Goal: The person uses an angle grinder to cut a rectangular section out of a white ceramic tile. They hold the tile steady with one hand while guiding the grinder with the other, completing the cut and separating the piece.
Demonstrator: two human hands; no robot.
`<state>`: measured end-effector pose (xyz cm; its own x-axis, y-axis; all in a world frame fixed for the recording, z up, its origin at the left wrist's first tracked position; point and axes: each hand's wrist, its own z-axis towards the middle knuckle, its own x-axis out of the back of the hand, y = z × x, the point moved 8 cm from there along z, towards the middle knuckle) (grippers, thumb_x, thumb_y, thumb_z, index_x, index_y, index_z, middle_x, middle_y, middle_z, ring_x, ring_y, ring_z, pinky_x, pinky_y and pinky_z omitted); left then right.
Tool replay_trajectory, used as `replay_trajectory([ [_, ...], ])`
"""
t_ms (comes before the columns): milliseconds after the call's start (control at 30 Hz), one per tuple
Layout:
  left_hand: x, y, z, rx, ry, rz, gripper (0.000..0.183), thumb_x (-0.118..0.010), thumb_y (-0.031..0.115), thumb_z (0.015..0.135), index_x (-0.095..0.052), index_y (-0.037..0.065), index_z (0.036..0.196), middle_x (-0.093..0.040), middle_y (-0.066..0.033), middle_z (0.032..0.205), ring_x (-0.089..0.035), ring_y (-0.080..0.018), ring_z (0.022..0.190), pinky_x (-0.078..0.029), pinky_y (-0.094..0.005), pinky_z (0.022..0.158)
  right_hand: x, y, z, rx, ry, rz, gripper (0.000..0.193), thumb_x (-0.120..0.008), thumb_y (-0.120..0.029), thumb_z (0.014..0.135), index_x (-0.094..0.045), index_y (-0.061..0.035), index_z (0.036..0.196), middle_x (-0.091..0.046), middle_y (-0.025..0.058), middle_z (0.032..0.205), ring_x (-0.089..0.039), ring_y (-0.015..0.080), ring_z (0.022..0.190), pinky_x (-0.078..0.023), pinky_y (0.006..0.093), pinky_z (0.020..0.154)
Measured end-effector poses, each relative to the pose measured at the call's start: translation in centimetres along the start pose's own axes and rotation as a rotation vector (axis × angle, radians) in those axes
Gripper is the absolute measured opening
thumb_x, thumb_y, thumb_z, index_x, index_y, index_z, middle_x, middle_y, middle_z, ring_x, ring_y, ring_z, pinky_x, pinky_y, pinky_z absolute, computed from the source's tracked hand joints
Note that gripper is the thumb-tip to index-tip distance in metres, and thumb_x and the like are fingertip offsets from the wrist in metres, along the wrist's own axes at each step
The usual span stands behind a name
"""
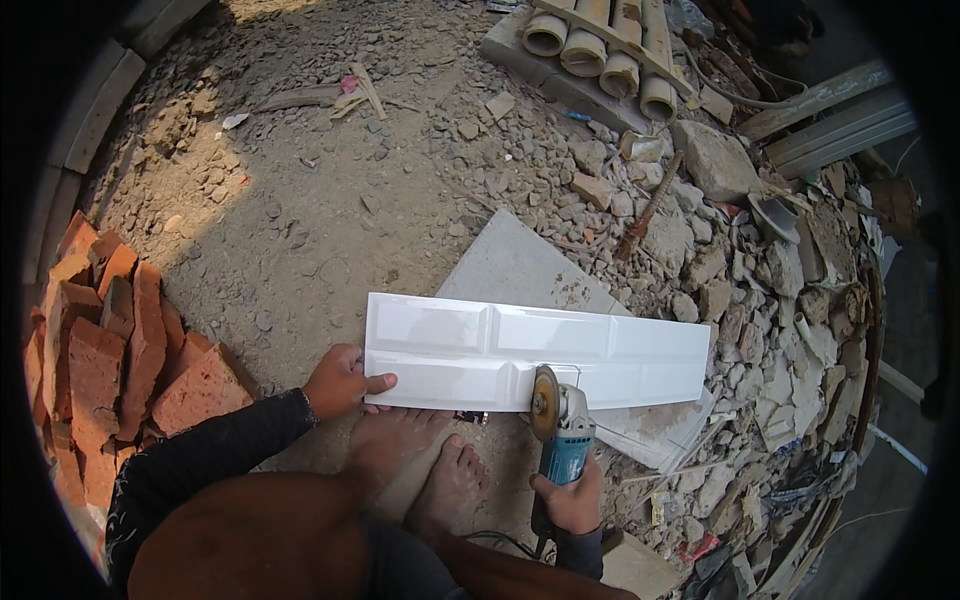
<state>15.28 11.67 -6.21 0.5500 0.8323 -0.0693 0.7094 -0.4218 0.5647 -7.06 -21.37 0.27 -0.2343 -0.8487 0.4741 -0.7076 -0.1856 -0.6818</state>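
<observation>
A long white wall tile [555, 335] with raised rectangular panels lies across a flat grey slab [515, 262] in front of me. My left hand [338, 382] is closed on its left end, the thumb lying over the top face. In my right hand [574, 500] is a teal angle grinder [568, 452], gripped by its body. The grinder's round cutting disc [543, 402] stands upright at the tile's near edge, right of the middle. Whether the disc is spinning or touching the tile, I cannot tell.
My bare feet [458, 475] are close to the tile's near edge. Broken red bricks [105, 350] are piled at the left. Stone rubble [700, 270] covers the right side. Several pipes [585, 50] lie on a concrete block at the far right. A dark cord [500, 540] runs below the grinder.
</observation>
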Motion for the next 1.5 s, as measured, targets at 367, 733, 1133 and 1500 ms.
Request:
replay_trajectory([
  [367,0.02,-0.03,0.05,-0.004,0.000,0.000,0.044,-0.082,0.016,0.101,-0.064,-0.015,0.127,-0.080,-0.0184,0.105,-0.080,-0.0220,0.084,-0.068,-0.0338,0.069,-0.02,0.21,0.10,0.018,0.002,-0.006,0.053,-0.085,-0.011,0.070,-0.068,0.0028,0.118,-0.076,0.0142,0.098,-0.074,0.0247,0.087,-0.060,0.0398,0.086],
  [733,0.08,0.03,0.01,-0.011,0.006,0.007,0.043,-0.082,0.015,0.102,-0.065,-0.015,0.127,-0.080,-0.0185,0.107,-0.080,-0.0224,0.085,-0.067,-0.0335,0.069,-0.05,0.27,0.17,0.013,-0.010,0.002,0.053,-0.085,-0.011,0.070,-0.067,0.0034,0.118,-0.076,0.0142,0.098,-0.073,0.0247,0.087,-0.060,0.0396,0.086],
  [1133,0.12,-0.13,0.15,-0.015,0.007,0.004,0.042,-0.082,0.016,0.101,-0.066,-0.015,0.125,-0.080,-0.0176,0.106,-0.079,-0.0214,0.082,-0.066,-0.0333,0.068,-0.07,-0.47,0.06,0.022,-0.002,0.047,0.055,-0.085,-0.010,0.070,-0.067,0.0036,0.121,-0.077,0.0137,0.101,-0.073,0.0235,0.089,-0.059,0.0391,0.088],
  [1500,0.01,-0.06,0.22,-0.026,-0.004,-0.016,0.040,-0.082,0.017,0.102,-0.068,-0.013,0.124,-0.080,-0.0164,0.104,-0.079,-0.0203,0.082,-0.067,-0.0333,0.068,0.09,-0.04,-0.21,0.016,-0.001,0.007,0.055,-0.086,-0.010,0.071,-0.068,0.0041,0.121,-0.077,0.0161,0.100,-0.075,0.0263,0.090,-0.059,0.0401,0.088],
])
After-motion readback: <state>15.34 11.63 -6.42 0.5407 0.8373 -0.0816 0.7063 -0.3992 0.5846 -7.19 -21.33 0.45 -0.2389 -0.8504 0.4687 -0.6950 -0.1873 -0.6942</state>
